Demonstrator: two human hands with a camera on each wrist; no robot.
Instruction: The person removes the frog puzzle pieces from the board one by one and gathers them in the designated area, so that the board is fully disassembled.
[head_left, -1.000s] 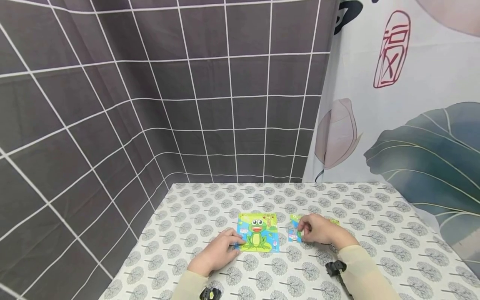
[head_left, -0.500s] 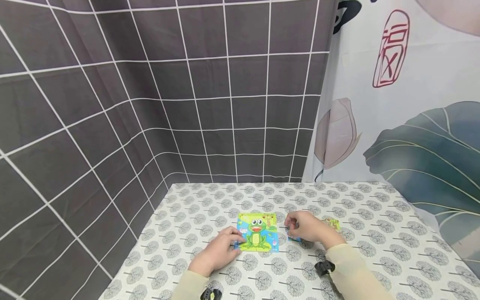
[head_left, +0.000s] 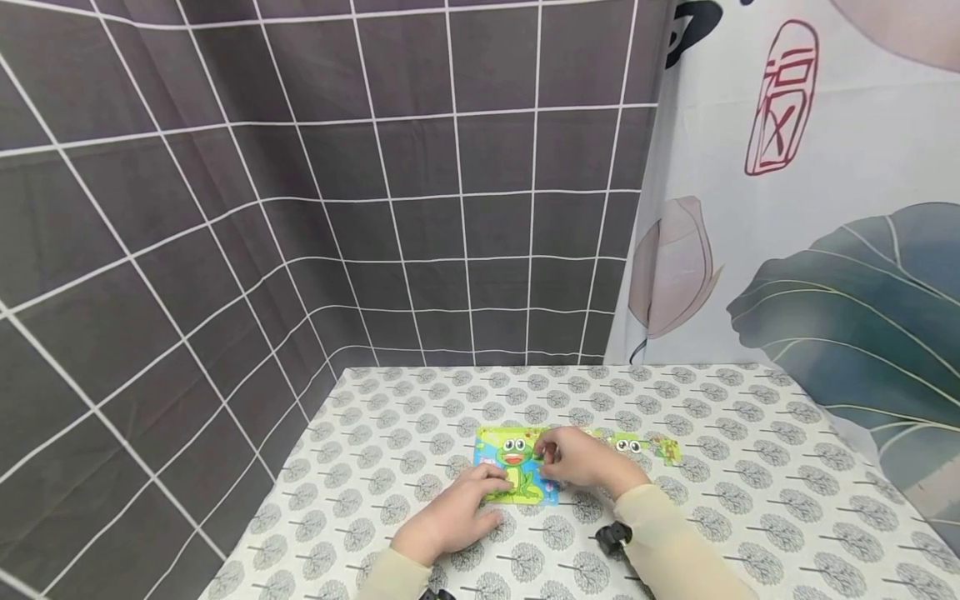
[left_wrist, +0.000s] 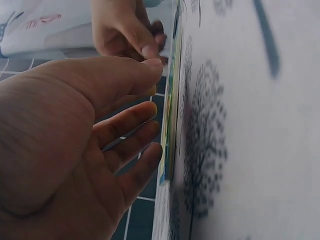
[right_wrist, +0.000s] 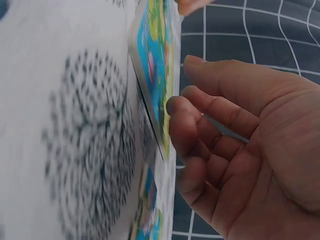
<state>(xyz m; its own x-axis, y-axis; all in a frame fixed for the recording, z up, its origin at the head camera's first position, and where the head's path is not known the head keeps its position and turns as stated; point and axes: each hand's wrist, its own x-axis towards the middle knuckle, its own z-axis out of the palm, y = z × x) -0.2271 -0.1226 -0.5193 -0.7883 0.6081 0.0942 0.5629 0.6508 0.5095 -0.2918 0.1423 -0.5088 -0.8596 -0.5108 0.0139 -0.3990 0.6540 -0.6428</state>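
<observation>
A square frog picture board [head_left: 528, 492] lies flat on the patterned tablecloth. My left hand [head_left: 453, 512] is at its lower left, fingertips at the board's edge and the fingers loosely spread in the left wrist view. Over the board's right side is my right hand [head_left: 581, 458], its fingers loosely bent. In the right wrist view, thumb and fingers stand apart with nothing seen between them, close beside the board [right_wrist: 156, 65]. To the right of that hand lie flat picture pieces, one with frog eyes [head_left: 628, 446] and a green-and-brown one [head_left: 667, 450]; the hand partly hides this group.
The tablecloth [head_left: 750, 500] has a grey tree print. Behind the table hangs a dark curtain [head_left: 420, 292] with white grid lines. A white curtain with a leaf print [head_left: 862, 308] hangs at the right. Each wrist wears a black strap [head_left: 613, 537].
My right hand has moved left from the loose pieces to the board's right side, uncovering the frog-eyes piece. My left hand has shifted slightly right along the board's lower edge.
</observation>
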